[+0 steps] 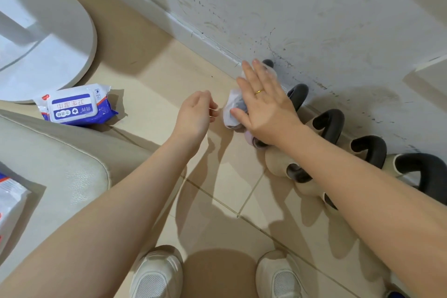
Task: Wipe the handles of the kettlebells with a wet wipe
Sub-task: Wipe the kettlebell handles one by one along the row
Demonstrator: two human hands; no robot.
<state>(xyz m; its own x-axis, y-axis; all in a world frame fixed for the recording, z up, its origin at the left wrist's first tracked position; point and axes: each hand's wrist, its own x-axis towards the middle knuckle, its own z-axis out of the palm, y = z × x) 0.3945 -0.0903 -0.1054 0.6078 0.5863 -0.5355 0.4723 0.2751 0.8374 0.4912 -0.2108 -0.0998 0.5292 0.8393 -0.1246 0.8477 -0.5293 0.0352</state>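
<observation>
A row of kettlebells with black handles (330, 121) stands on the floor along the white wall. My right hand (263, 104) lies flat, fingers spread, over the kettlebell at the far end of the row, pressing a white wet wipe (232, 109) against its handle. The wipe drapes over the handle and shows below my thumb. My left hand (196, 116) hovers just left of the wipe, fingers loosely curled, thumb and forefinger pinched near the wipe's edge; I cannot tell whether they touch it. The pack of wet wipes (75, 106) lies on the tiles to the left.
A round white stand base (48, 55) sits at the far left. A cream cushion (60, 159) fills the lower left, with another packet (9, 198) on it. My two white shoes (157, 273) are at the bottom. The wall is scuffed.
</observation>
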